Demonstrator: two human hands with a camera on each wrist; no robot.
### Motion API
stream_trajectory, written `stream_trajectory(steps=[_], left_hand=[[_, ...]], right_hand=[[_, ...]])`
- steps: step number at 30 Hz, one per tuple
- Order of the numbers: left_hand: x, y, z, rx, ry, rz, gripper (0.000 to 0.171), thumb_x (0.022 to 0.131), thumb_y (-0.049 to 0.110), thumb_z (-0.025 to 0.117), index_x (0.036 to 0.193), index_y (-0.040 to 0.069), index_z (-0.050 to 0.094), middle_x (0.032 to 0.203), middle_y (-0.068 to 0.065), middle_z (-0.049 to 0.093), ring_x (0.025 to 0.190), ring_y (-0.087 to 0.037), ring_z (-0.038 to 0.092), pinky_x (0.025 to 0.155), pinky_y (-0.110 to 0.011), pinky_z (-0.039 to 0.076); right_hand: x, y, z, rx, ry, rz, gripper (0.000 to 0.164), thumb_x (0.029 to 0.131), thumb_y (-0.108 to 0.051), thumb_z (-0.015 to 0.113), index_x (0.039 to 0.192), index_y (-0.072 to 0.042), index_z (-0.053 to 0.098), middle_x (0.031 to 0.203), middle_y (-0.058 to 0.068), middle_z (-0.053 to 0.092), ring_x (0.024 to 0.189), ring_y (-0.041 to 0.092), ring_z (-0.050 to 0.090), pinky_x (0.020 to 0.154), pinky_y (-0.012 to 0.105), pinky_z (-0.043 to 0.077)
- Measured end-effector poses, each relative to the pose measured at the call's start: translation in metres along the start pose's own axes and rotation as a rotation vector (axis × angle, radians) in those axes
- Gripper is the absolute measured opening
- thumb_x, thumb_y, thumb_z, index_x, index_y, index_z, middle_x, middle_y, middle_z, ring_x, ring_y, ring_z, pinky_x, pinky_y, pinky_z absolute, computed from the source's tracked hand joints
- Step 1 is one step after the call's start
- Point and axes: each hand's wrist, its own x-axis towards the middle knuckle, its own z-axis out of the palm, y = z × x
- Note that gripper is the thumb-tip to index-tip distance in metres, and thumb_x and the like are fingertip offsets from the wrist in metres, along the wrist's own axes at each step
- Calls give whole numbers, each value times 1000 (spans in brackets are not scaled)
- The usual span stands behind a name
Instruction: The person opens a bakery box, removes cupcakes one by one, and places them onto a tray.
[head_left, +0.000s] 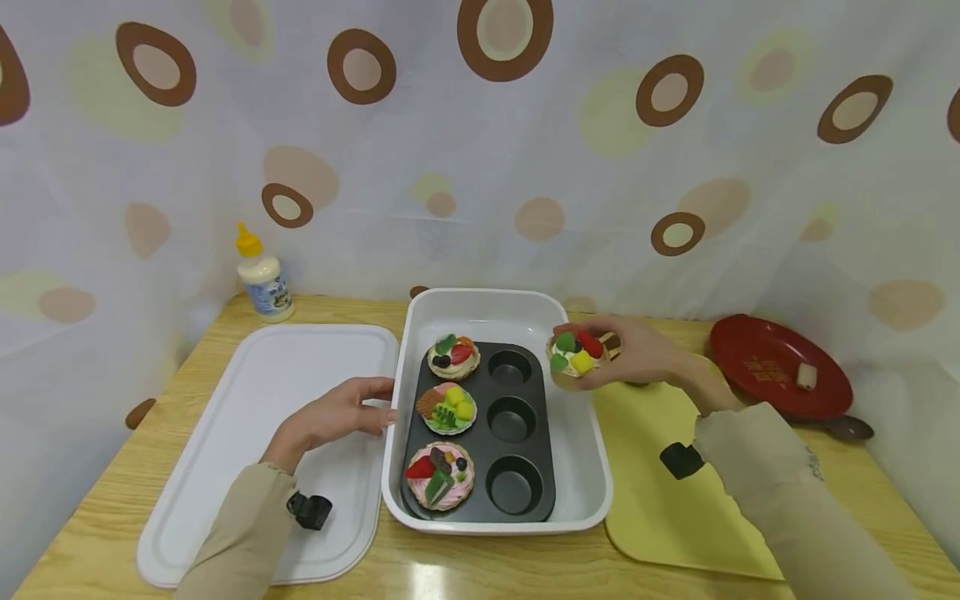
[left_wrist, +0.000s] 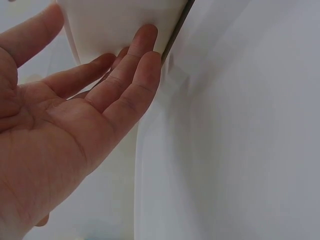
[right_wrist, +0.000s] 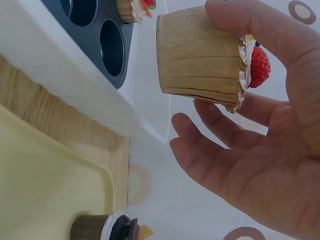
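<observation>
In the head view my right hand point(head_left: 633, 350) pinches a toy cupcake point(head_left: 576, 357) with fruit on top, over the right rim of a white bin point(head_left: 581, 492). The right wrist view gives its brown pleated wrapper point(right_wrist: 200, 60), with thumb and fingers on opposite sides. Inside the bin lies a dark muffin tin point(head_left: 480, 454). Its left column holds three decorated cupcakes, the middle one point(head_left: 447, 408) with yellow and green pieces; the right-hand cups point(head_left: 512, 419) are bare. My left hand point(head_left: 341, 417) rests its loosely extended fingers point(left_wrist: 132, 95) against the bin's left wall.
A white tray or lid point(head_left: 300, 392) lies left of the bin, with a yellow-capped bottle point(head_left: 266, 283) behind it. On the right is a yellow tray point(head_left: 660, 483) with a dark cupcake point(right_wrist: 92, 227). A red plate point(head_left: 750, 350) and dark spoon point(head_left: 850, 427) lie farther right.
</observation>
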Motion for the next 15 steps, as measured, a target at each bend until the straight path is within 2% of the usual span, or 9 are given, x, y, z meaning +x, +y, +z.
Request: stream_trajectory(steps=[7,15], left_hand=[[2,-2,1,-8,1,0,58,95,15,59,141,-11,36,139,-29,43,113,-31,55,85,-40,52],[1,-1,-1,9,0,-8,59,94,16,59,141,-10,36,139,-29,43,115,-32,53,85,-41,52]], right_hand=[[-11,7,-13,42,-17,94,65,72,-28,83,131,-17,58,105,7,59,82,25,54,62,33,48],[-26,27,-29,-5,23,189,67,76,-35,81,132,-12,55,115,10,60,96,28,58,72,34,51]])
